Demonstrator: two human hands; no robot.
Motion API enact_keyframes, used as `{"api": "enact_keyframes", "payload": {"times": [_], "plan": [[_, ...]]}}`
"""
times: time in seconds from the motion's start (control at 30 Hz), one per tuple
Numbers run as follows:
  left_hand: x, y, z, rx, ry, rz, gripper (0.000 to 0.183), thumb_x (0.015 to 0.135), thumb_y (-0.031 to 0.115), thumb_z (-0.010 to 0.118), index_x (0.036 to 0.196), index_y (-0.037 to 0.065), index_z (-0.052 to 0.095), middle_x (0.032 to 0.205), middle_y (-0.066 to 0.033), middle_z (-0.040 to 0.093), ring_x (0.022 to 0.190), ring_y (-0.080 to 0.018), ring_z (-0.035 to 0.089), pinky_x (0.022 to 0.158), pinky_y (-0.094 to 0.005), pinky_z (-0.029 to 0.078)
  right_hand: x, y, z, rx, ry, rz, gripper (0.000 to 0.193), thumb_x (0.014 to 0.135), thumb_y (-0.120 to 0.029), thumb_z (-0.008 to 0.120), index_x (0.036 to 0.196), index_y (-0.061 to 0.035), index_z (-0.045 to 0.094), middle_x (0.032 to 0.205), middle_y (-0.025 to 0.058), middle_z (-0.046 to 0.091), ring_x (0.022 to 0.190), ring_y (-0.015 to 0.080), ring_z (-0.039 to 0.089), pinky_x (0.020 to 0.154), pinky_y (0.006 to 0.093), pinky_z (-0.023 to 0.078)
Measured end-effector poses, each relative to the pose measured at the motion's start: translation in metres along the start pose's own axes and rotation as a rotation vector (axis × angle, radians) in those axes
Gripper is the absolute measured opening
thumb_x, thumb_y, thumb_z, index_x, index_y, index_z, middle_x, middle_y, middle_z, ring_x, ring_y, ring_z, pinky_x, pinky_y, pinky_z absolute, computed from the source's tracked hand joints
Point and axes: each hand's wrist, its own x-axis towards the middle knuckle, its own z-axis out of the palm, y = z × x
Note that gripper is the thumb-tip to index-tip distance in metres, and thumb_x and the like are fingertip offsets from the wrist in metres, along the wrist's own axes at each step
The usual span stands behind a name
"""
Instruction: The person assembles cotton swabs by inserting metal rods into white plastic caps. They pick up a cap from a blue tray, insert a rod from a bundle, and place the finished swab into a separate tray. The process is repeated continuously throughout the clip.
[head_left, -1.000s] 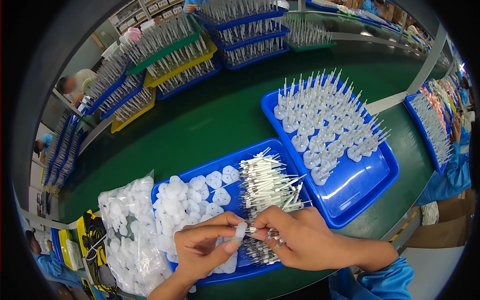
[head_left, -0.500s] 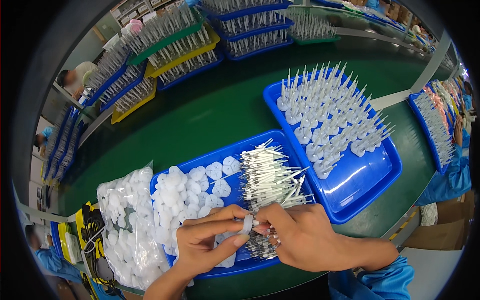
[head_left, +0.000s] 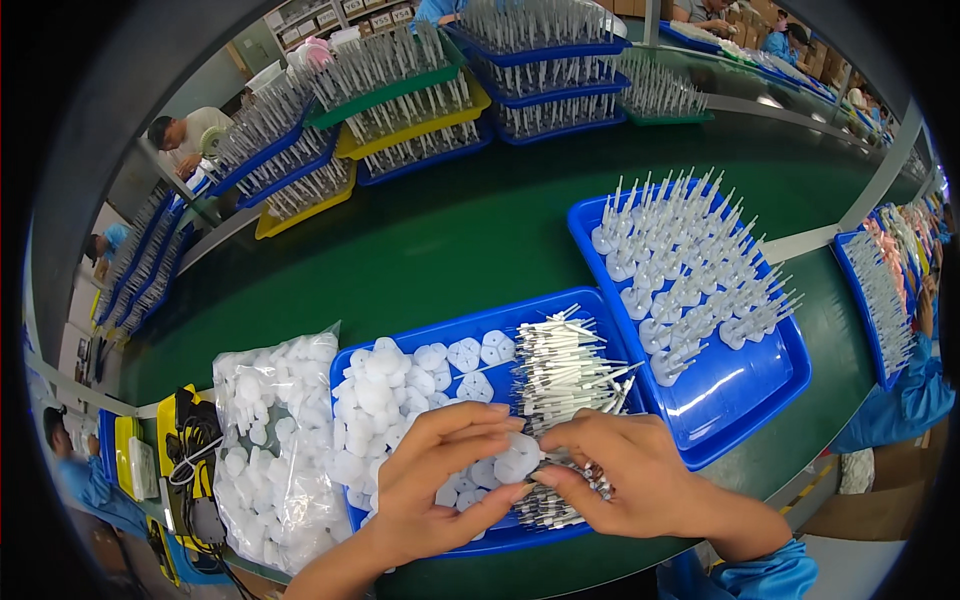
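My left hand (head_left: 440, 475) pinches a round white plastic disc (head_left: 517, 458) between thumb and fingers, its flat face turned toward me. Against the disc's right edge, my right hand (head_left: 625, 465) closes on thin rods whose metallic ends (head_left: 600, 482) show under its palm; how many it grips is hidden. Both hands are over a blue tray (head_left: 450, 327). Loose white discs (head_left: 372, 385) fill its left part, and a pile of thin white rods (head_left: 565, 360) lies in its right part.
At the right, a second blue tray (head_left: 735, 410) holds discs with rods standing upright (head_left: 690, 270). A clear bag of discs (head_left: 275, 450) lies left, beside black cables (head_left: 195, 450). Stacked trays of upright rods (head_left: 410, 140) stand at the back of the green table (head_left: 430, 250). Other people work around it.
The disc has turned from edge-on to face-on in my left hand. My right hand's fingers have shifted beside it. The whole view has moved, with the scene sitting lower and further right.
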Motion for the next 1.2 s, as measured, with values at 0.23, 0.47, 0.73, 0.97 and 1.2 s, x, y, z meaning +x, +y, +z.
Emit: {"api": "enact_keyframes", "payload": {"times": [0.23, 0.47, 0.73, 0.97, 1.2], "plan": [[0.001, 0.003, -0.002, 0.011, -0.035, -0.005, 0.038, 0.075, -0.002, 0.082, 0.110, -0.004, 0.066, 0.129, -0.0247, 0.054, 0.111, -0.0331, 0.066, 0.094, -0.0408, 0.055, -0.003, 0.003, 0.010, 0.062, 0.074, 0.001, 0.019, 0.082, -0.003, 0.074, 0.098, -0.0027, 0.062, 0.079, 0.0095, 0.066, 0.059, 0.0222, 0.067, 0.050, 0.0319, 0.051], [-0.007, -0.005, 0.004, 0.081, 0.019, 0.171, 0.032, 0.076, -0.003, 0.079, 0.107, -0.002, 0.070, 0.125, -0.0230, 0.060, 0.110, -0.0342, 0.067, 0.092, -0.0430, 0.053, -0.007, 0.001, 0.017, 0.102, 0.098, 0.023, 0.023, 0.082, -0.001, 0.073, 0.101, -0.0019, 0.060, 0.082, 0.0099, 0.066, 0.064, 0.0217, 0.069, 0.052, 0.0320, 0.052], [-0.008, -0.003, 0.001, 0.190, -0.053, 0.250, 0.033, 0.076, -0.003, 0.077, 0.107, -0.001, 0.067, 0.127, -0.0234, 0.058, 0.106, -0.0398, 0.066, 0.084, -0.0446, 0.054, -0.011, 0.002, 0.019, 0.168, 0.088, 0.010, 0.026, 0.081, 0.000, 0.073, 0.103, -0.0014, 0.059, 0.086, 0.0124, 0.067, 0.064, 0.0249, 0.068, 0.054, 0.0334, 0.052], [-0.005, -0.003, -0.003, 0.279, -0.138, 0.287, 0.036, 0.080, 0.001, 0.074, 0.115, -0.005, 0.064, 0.128, -0.0270, 0.057, 0.106, -0.0390, 0.066, 0.087, -0.0452, 0.055, -0.012, 0.002, 0.020, 0.130, 0.102, -0.023, 0.027, 0.080, 0.002, 0.072, 0.103, -0.0009, 0.059, 0.086, 0.0137, 0.066, 0.064, 0.0290, 0.066, 0.054, 0.0353, 0.052], [-0.002, 0.006, 0.000, -0.036, -0.032, 0.055, 0.044, 0.076, -0.002, 0.080, 0.116, -0.009, 0.063, 0.137, -0.0324, 0.050, 0.112, -0.0389, 0.065, 0.090, -0.0426, 0.057, -0.013, 0.000, 0.017, 0.151, 0.096, -0.029, 0.027, 0.080, 0.003, 0.072, 0.103, -0.0006, 0.059, 0.085, 0.0135, 0.065, 0.063, 0.0293, 0.065, 0.053, 0.0359, 0.052]]}}
